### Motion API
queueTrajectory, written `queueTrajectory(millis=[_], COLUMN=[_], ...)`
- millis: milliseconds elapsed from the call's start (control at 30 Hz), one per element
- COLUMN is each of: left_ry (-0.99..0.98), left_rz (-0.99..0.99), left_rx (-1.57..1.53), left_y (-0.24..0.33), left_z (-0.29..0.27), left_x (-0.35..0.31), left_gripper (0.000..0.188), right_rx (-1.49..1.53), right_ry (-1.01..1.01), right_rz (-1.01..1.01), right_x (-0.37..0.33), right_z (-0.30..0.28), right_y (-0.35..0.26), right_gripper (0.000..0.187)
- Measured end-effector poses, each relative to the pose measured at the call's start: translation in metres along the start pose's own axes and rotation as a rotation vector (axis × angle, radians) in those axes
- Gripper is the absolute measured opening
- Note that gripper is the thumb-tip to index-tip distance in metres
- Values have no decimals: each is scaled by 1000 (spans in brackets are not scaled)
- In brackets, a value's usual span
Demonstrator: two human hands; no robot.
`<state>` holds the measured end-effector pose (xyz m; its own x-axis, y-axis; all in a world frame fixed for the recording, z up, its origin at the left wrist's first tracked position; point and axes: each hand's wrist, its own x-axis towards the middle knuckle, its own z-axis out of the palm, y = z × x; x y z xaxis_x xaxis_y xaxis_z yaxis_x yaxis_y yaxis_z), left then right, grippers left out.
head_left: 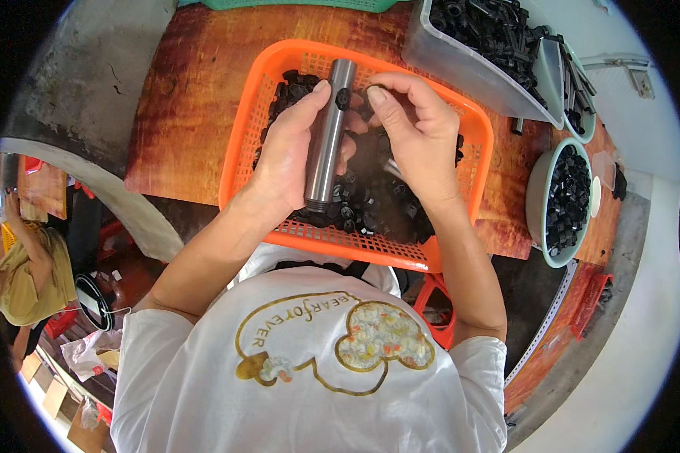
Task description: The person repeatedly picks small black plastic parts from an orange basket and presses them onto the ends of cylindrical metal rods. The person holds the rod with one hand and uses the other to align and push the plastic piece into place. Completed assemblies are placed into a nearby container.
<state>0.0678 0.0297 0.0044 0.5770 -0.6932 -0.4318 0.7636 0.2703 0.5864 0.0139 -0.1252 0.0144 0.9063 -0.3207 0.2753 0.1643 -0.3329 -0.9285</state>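
My left hand (285,155) is wrapped round a shiny grey metal tube (326,151), held at a tilt above an orange plastic basket (477,177). A small black fitting (343,100) sits on the side of the tube near its upper end, and the lower end has a dark ring. Just right of that fitting, my right hand (421,136) is closed in a pinch, thumb against forefinger. Something small and dark shows at its fingertips, too hidden to name. Many small black plastic parts (347,208) lie in the basket beneath both hands.
A clear plastic bin (476,72) of black parts stands at the back right, beside a bowl with dark rods (574,90). A pale green bowl (537,200) of small black pieces is at the right. The wooden table (181,113) extends left; another person (38,268) is at far left.
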Motion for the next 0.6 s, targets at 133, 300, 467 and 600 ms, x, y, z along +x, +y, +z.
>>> queueTrajectory(millis=[133, 300, 467, 600], left_ry=[-19, 39, 44, -38], left_rz=[-67, 46, 57, 98], left_rx=[-103, -20, 14, 33], left_y=[-6, -12, -16, -15], left_z=[5, 16, 18, 17], left_x=[-1, -1, -3, -4], left_gripper=[37, 36, 34, 39], right_rx=[-337, -381, -200, -113], right_ry=[124, 68, 55, 58], right_rz=[-404, -508, -337, -199], right_x=[-3, -15, -27, -29], right_z=[7, 6, 5, 4], right_y=[1, -1, -6, -8], right_gripper=[19, 21, 22, 20])
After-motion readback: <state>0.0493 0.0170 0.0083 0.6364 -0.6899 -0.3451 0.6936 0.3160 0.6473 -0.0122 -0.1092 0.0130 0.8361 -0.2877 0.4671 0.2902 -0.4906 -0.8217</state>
